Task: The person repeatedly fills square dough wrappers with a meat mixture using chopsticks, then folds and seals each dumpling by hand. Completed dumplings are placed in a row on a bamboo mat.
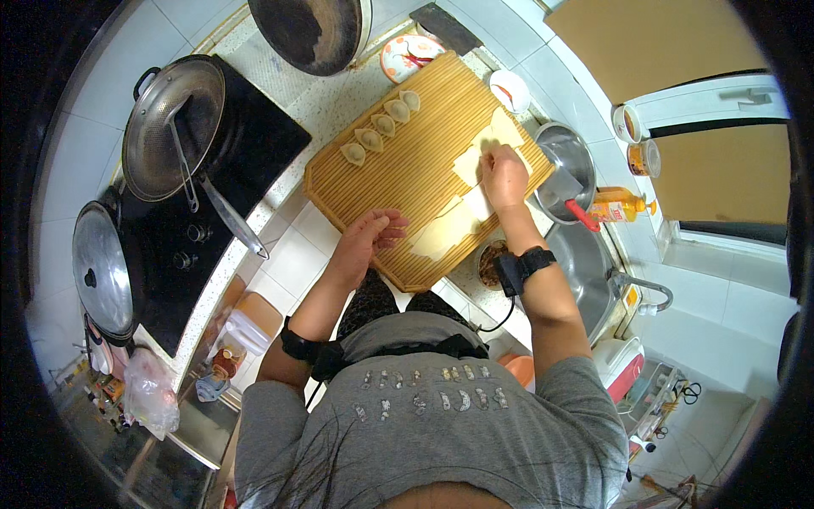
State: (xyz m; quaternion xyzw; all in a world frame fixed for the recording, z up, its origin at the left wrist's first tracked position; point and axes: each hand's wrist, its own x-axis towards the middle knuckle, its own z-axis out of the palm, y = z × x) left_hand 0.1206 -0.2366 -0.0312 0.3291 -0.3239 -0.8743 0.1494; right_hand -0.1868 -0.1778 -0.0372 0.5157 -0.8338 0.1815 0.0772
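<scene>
A ridged bamboo board (426, 165) lies before me, its near corner jutting past the counter. Thin, pale dough wrappers (445, 230) are spread in overlapping pieces along its right side. My right hand (504, 178) is down on the farther wrappers (467, 167), fingers bent; its fingertips are hidden, so a grip on the dough cannot be made out. Over the board's near left edge hovers my left hand (372, 238), fingers loosely curled and apart, with nothing visible in them. Several folded dumplings (383, 125) stand in a row at the board's far left.
Left is a black cooktop (254, 133) with a wok (172, 127) and a lidded pot (102, 267). A bowl of dark filling (491, 264) sits by the board's right edge. Beyond are a steel basin (563, 153), a red-handled cleaver (563, 184), a sink (582, 267) and an orange bottle (617, 203).
</scene>
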